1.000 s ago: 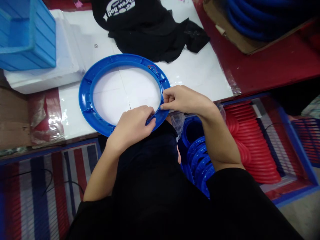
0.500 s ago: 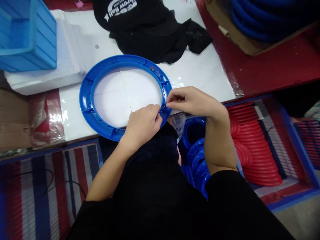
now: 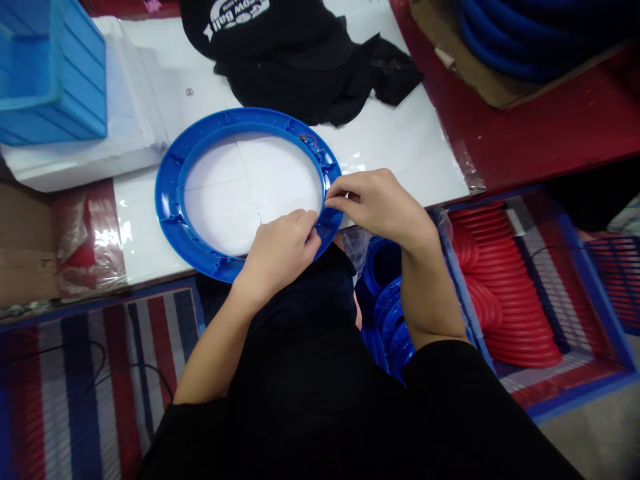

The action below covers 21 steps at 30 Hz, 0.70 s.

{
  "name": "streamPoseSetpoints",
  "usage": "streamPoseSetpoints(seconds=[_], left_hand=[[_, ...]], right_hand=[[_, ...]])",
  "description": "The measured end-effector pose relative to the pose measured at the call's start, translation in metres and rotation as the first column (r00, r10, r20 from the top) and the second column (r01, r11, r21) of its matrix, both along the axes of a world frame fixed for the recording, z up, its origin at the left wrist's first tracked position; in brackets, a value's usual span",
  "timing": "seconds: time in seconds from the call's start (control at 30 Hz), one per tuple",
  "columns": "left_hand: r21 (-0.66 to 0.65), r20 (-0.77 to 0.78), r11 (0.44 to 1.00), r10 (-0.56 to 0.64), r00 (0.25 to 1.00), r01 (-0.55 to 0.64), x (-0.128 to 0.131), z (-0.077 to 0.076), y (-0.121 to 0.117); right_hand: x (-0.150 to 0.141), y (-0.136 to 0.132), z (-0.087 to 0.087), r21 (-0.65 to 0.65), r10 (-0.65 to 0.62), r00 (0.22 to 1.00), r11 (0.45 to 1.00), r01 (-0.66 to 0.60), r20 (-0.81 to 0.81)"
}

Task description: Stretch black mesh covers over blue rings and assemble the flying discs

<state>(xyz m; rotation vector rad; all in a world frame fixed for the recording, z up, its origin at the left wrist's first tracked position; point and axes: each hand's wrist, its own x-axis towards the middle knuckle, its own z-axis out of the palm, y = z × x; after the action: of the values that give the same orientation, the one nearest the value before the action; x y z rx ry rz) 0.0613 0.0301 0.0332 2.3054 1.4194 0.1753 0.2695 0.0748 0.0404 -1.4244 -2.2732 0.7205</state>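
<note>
A blue plastic ring [image 3: 169, 193] lies with its ribbed, hollow side up at the near edge of the white table. A small part with a red wire [image 3: 311, 140] sits in its upper right channel. My left hand [image 3: 285, 250] is closed over the ring's lower right section, fingers curled at the rim and partly hidden. Just above it, my right hand [image 3: 373, 200] pinches thumb and forefinger together over the ring's right side. Whatever thin strand is between those fingertips is barely visible now.
A black printed cloth [image 3: 310, 67] lies behind the ring. At left, a light-blue bin [image 3: 80, 80] stands on white foam [image 3: 90, 163]. Red rings [image 3: 520, 293] fill a crate at lower right, beside more blue rings [image 3: 393, 313]. A cardboard box [image 3: 500, 93] holds blue tubing.
My right hand has moved slightly left and up, closer to the ring's channel. The thin pale strand seen between the hands earlier no longer shows clearly. My left hand stays on the ring.
</note>
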Motion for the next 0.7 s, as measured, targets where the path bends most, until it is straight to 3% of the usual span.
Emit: streamPoseSetpoints(seconds=[0.3,0.5,0.63,0.7], left_hand=[[-0.035,0.059,0.977,-0.206,0.977,0.208,-0.033,0.006,-0.001],[-0.035,-0.118,0.996,-0.090,0.989,0.086,-0.014,0.017,-0.012],[-0.019,-0.154,0.999,-0.033,0.988,0.031,-0.005,0.014,-0.015],[-0.024,-0.121,1.000,-0.011,0.993,0.008,-0.008,0.010,-0.014]], right_hand=[[-0.022,-0.045,-0.001,0.028,-0.135,0.979,0.991,0.132,0.151],[-0.043,-0.075,-0.005,0.107,-0.222,0.940,0.974,0.200,0.258],[-0.046,-0.080,-0.007,0.108,-0.238,0.938,0.970,0.217,0.251],[-0.042,-0.078,-0.007,0.059,-0.185,0.963,0.982,0.177,0.194]])
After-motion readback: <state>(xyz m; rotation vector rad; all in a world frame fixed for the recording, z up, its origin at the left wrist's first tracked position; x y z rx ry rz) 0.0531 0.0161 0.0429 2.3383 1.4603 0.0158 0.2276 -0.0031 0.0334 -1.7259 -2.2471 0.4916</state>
